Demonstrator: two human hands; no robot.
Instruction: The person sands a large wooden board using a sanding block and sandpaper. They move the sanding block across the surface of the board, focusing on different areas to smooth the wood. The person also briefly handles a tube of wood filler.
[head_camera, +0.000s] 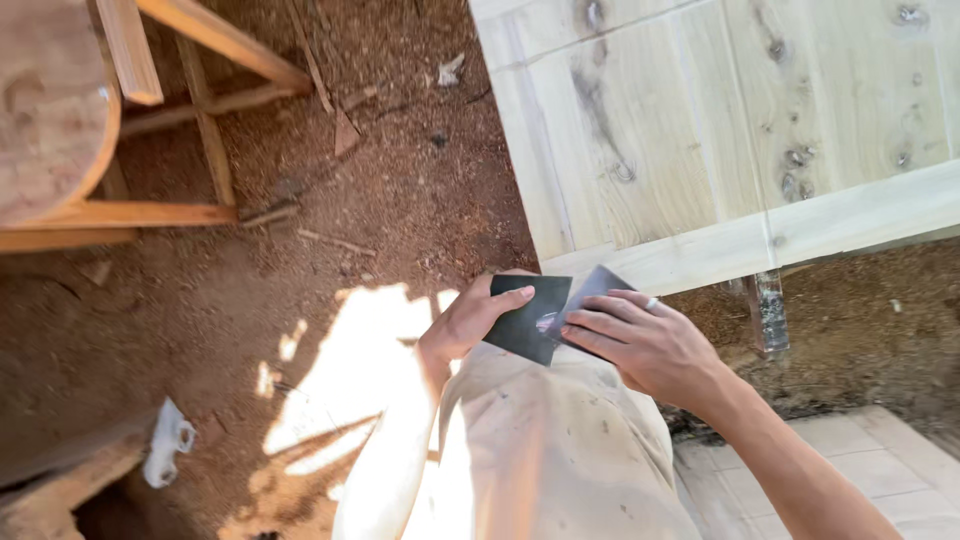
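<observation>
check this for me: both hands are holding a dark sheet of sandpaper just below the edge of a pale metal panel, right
Not quite. The panel is pale wood with knots and grain, not metal, as the head view shows. The rest holds: the left hand and right hand hold the dark sandpaper sheet below its edge.

Hard daylight falls in patches. A blown-out sunlit patch on the sawdust-covered ground loses all texture, and the same glare washes out the left forearm and the upper edge of the pale apron. The rest of the ground lies in warm, even shade. The pale wooden panel is brightly but softly lit, its knots and grain crisp. The wooden stool at the upper left looks slightly soft and stretched by wide-angle distortion. The dark sandpaper sheets show a small sheen where light catches them. Focus holds well centrally.
</observation>
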